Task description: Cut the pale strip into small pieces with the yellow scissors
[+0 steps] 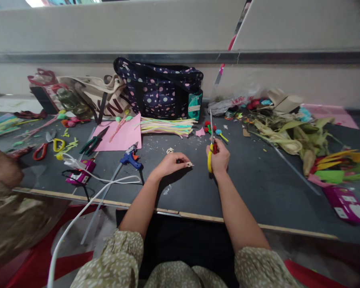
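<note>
My left hand (173,165) is low over the dark table, fingertips pinched on a small pale cut piece (189,164) whose material I cannot make out. Just beyond that hand lies a little heap of similar pale pieces (170,151). My right hand (220,158) grips a pair of scissors (211,154) with yellow and red handles, the blades upright and pointing away from me. Past the scissors lie red pom-poms and a blue one on a green stem (221,134). A pink paper scrap (200,132) is close by.
Left of me lie a blue glue gun (131,157), green-handled pliers (94,142), a purple power strip (81,172) and a white cable (102,186). Pipe cleaners (168,127) lie before a dark patterned bag (165,90). Corn husks (294,140) cover the right. A co-worker's hand (3,166) is far left.
</note>
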`<act>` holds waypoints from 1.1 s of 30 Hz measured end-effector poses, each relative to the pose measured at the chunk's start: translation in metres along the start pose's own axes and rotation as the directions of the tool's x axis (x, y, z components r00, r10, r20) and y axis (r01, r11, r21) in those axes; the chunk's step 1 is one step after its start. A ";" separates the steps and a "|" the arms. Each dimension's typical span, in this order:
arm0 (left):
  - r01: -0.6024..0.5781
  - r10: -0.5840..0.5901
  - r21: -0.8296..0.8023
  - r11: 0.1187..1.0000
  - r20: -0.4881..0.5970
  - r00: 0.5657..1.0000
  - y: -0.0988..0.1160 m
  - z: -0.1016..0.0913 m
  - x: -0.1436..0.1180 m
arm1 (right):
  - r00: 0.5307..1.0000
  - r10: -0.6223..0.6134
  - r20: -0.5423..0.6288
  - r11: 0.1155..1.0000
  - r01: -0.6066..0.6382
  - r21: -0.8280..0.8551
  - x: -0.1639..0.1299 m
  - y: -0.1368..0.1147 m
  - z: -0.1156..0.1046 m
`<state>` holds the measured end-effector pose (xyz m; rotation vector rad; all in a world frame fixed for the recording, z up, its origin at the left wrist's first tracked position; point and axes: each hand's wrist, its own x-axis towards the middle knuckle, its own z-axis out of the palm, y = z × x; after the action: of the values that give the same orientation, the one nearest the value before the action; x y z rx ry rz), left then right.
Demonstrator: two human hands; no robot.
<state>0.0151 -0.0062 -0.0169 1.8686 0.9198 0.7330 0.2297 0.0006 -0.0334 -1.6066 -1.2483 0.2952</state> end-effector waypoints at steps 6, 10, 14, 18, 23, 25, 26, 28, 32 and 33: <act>-0.074 0.074 -0.017 0.997 -0.023 0.997 0.000 0.000 0.002 | 1.000 0.005 0.006 1.000 -0.005 -0.011 0.000 -0.001 0.000; -0.025 0.014 -0.094 0.995 -0.124 0.992 -0.003 0.000 0.004 | 1.000 0.002 0.009 1.000 -0.002 -0.017 -0.001 -0.004 -0.001; 0.101 -0.217 -0.382 0.919 -0.275 0.937 -0.006 -0.001 0.006 | 0.999 -0.028 0.020 0.999 0.028 -0.026 -0.002 -0.003 0.000; 0.051 -0.318 -0.591 0.805 -0.358 0.878 -0.005 -0.006 0.007 | 0.993 -0.096 0.066 0.993 0.100 -0.066 -0.006 0.000 0.002; -0.067 -0.405 -0.735 0.675 -0.444 0.799 -0.006 -0.012 0.008 | 0.910 -0.259 0.324 0.940 0.315 -0.133 -0.013 -0.002 0.005; -0.096 -0.448 -0.781 0.617 -0.449 0.773 -0.006 -0.015 0.008 | 0.873 -0.290 0.392 0.913 0.375 -0.161 -0.016 -0.004 0.006; -0.106 -0.465 -0.795 0.597 -0.450 0.763 -0.007 -0.016 0.009 | 0.861 -0.298 0.412 0.904 0.394 -0.169 -0.017 -0.004 0.006; -0.119 -0.486 -0.807 0.578 -0.458 0.745 -0.007 -0.018 0.009 | 0.844 -0.311 0.437 0.892 0.418 -0.173 -0.019 -0.005 0.007; -0.139 -0.493 -0.795 0.590 -0.491 0.718 -0.009 -0.019 0.008 | 0.809 -0.339 0.480 0.868 0.466 -0.173 -0.022 -0.006 0.008; -0.147 -0.488 -0.788 0.598 -0.504 0.713 -0.009 -0.019 0.008 | 0.799 -0.348 0.490 0.858 0.482 -0.177 -0.023 -0.007 0.008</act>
<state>0.0021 0.0125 -0.0163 0.6373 0.9699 1.4709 0.2107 -0.0142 -0.0398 -1.4919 -2.0511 0.2002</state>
